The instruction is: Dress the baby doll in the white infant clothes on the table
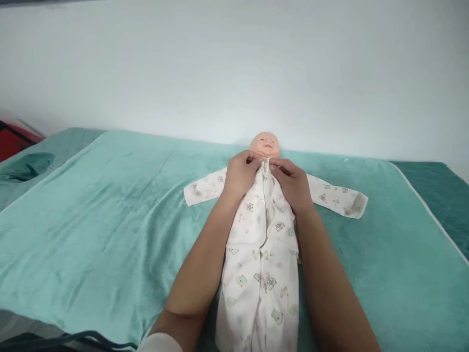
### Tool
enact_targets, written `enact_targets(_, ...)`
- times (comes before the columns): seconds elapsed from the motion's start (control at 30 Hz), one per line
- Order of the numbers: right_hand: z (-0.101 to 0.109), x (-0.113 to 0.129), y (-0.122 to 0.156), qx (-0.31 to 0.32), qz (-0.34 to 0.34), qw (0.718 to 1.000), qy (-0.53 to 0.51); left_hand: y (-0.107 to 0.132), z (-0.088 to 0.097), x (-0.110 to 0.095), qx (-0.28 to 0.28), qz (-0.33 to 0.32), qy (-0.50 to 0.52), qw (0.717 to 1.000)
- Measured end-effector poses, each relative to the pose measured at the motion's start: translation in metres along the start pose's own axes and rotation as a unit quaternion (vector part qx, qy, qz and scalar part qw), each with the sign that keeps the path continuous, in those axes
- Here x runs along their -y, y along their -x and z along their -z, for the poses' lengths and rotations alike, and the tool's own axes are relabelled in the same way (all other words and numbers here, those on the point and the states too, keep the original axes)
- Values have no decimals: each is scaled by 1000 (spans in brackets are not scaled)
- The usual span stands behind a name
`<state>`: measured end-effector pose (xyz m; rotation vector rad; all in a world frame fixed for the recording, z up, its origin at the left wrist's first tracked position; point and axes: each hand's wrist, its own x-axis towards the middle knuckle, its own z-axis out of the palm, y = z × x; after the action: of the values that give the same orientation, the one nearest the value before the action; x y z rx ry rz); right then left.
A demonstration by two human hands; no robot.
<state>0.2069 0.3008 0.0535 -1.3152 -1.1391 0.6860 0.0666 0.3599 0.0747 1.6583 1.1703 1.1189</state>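
Observation:
A baby doll [264, 143] lies on its back, its head toward the wall. It wears a white printed jacket [249, 215] with long sleeves spread to both sides, and white printed pants [242, 298] below. At the doll's neck, my left hand [242, 171] pinches the jacket's left front edge near the collar. My right hand [291, 183] pinches the other front edge at the same height. Both hands are closed, thumbs against fingers, close together. Further down, the jacket front hangs slightly parted, with a small snap button [263, 202] showing on it.
A green plush blanket [110, 220] with a pale edge covers the surface under the doll. Behind it rises a white wall [234, 68]. A red object [16, 142] stands at the far left, and dark cables [84, 337] lie at the lower left.

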Motion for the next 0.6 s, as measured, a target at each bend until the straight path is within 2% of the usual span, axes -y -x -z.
enact_targets(0.2, -4, 3, 1, -18, -18, 1000, 1, -1, -3, 2, 15, -12, 40, 999)
enact_targets(0.37, -2, 6, 0, -1, -16, 999, 35, 0, -3, 5, 37, -29, 37, 998)
enact_targets(0.6, 0, 12, -1, 27, -47, 995, 88, 5, -1, -5, 73, -57, -17, 996)
